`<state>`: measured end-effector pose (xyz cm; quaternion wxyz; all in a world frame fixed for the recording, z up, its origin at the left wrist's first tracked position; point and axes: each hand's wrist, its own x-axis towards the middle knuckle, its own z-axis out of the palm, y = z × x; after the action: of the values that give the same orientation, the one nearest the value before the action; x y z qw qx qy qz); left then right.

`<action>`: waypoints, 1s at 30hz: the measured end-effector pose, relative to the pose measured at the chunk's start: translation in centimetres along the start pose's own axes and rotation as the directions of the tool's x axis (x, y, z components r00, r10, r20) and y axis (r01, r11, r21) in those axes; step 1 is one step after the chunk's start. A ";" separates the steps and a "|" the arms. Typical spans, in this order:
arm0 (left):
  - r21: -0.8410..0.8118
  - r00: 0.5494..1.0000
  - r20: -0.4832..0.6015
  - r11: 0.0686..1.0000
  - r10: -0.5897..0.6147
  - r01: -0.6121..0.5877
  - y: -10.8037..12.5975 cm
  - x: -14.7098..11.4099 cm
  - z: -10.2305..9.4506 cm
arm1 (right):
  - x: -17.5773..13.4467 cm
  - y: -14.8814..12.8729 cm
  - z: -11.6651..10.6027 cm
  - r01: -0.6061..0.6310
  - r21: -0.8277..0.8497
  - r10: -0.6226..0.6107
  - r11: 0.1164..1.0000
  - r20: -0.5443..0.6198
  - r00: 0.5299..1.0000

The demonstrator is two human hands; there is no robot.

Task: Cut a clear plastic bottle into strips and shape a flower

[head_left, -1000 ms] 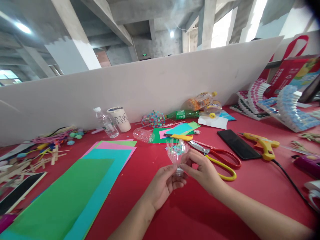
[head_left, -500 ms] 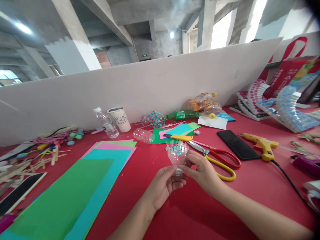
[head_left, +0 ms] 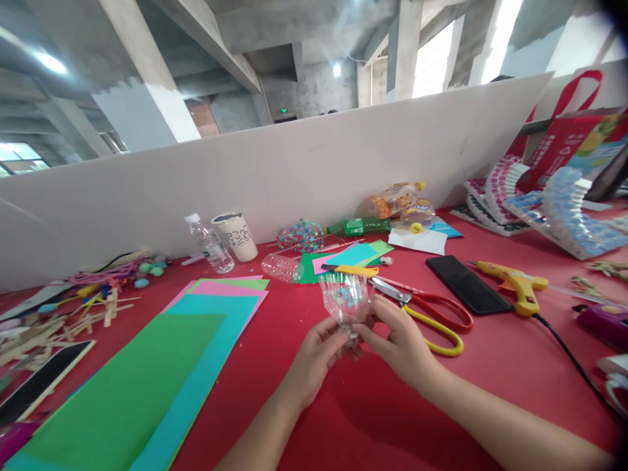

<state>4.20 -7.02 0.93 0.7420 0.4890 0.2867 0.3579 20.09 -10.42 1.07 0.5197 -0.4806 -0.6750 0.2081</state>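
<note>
Between my hands is the cut top of a clear plastic bottle [head_left: 345, 297], its wide side, slit into strips, facing up and away from me. Colourful star shapes show in or through the clear plastic. My left hand [head_left: 321, 353] grips the narrow neck end from the left, fingers curled under it. From the right, my right hand [head_left: 395, 333] pinches the same end between thumb and fingers. Just beyond lies a yellow utility knife [head_left: 356, 270]. Scissors [head_left: 429, 317] with one red and one yellow handle rest beside my right hand.
Coloured paper sheets [head_left: 132, 373] spread at left. A water bottle [head_left: 210, 245], a paper cup [head_left: 239, 237] and a green bottle [head_left: 360, 226] sit along the white partition [head_left: 294, 170]. A phone [head_left: 466, 283] and a corded yellow glue gun [head_left: 513, 284] lie right.
The bottle top has been turned, so its slit rim now faces more upward and its strips show more clearly. My left fingers have shifted round the neck end.
</note>
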 end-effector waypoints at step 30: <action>-0.036 0.998 -0.024 0.998 -0.061 0.060 0.0 -0.2 0.2 | -0.3 -0.1 0.0 0.062 0.003 -0.062 0.998 0.007 0.998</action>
<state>4.25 -7.31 1.04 0.7575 0.4623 0.3042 0.3464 20.07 -10.72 1.00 0.5244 -0.4579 -0.6910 0.1946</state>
